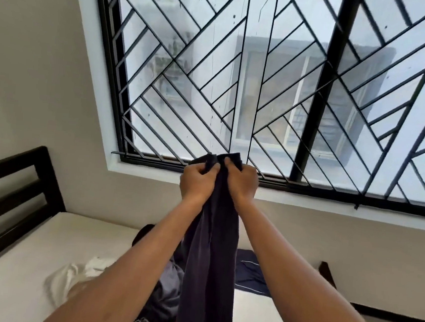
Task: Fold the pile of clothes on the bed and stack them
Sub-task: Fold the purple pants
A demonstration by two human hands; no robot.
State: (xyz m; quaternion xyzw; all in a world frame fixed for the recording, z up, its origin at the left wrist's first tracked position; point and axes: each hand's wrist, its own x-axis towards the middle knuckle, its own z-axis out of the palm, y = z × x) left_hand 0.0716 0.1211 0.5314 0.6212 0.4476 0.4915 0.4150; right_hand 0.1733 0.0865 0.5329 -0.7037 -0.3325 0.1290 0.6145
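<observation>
- Left hand (198, 183) and right hand (241, 181) are raised side by side, just below frame centre toward 6 o'clock, knuckles close together.
- Both forearms reach up from the bottom edge, from 7 and 5 o'clock, and converge on the cloth.
- Fingers (228, 162) of both hands are curled tight and clamped on the top edge of a dark navy garment (210, 251), and the cloth bunches between the fists.
- The garment hangs straight down between the forearms in a long narrow drape. Its lower end leaves the frame at 6 o'clock, above the bed (28, 260).
- The remaining pile lies on the mattress:
  - grey garment (168, 281), crumpled, behind the left forearm
  - white garment (76, 275) at 7 o'clock
  - flat navy piece (250, 273) at 5 o'clock, beside the hanging cloth
- Dark wooden headboard (8, 193) at 9 o'clock.
- Window with black diagonal grille (239, 85) fills 12 o'clock, behind the hands.
</observation>
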